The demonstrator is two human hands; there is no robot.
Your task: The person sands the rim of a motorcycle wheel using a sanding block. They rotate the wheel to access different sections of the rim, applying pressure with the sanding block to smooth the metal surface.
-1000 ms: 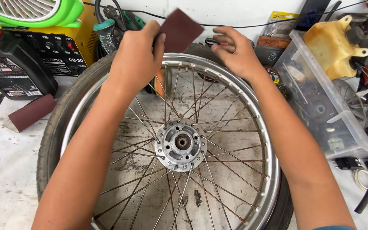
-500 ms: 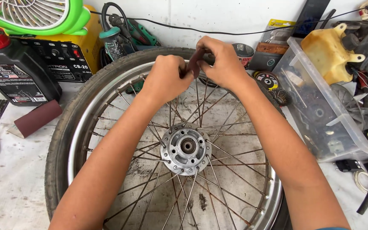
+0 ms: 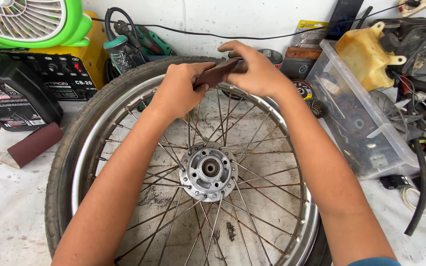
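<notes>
Your left hand [image 3: 178, 93] and right hand [image 3: 252, 74] pinch brown sandpaper [image 3: 217, 74]; your fingers hide most of it.

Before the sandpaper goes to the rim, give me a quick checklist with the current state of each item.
1. Both hands on sandpaper piece: ok, left hand and right hand pinch it together.
2. Sandpaper folded to a pad: cannot tell, the hands cover much of it.
3. Spoked wheel lying flat on the cloth: ok.
4. Hub unobstructed: ok.
5. Spare sandpaper block within reach: ok, left of the tyre.
6. Plastic bin off the rim: cannot tell, it sits close.
</notes>
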